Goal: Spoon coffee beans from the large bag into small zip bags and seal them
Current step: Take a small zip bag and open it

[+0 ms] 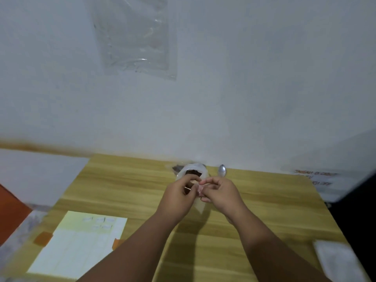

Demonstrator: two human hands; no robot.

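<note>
Our left hand (179, 197) and right hand (219, 192) both pinched the small zip bag (199, 204) between curled fingers, near the table's (264, 200) far edge. Just behind them the large bag (193, 169) stood open at that edge, beans showing. The spoon (222, 170) rose beside it; we could not tell what held it. A paper sheet (81, 241) lay by the near left corner.

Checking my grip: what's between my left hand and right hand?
The small clear plastic zip bag, pinched by left hand and right hand, in the head view.
</note>
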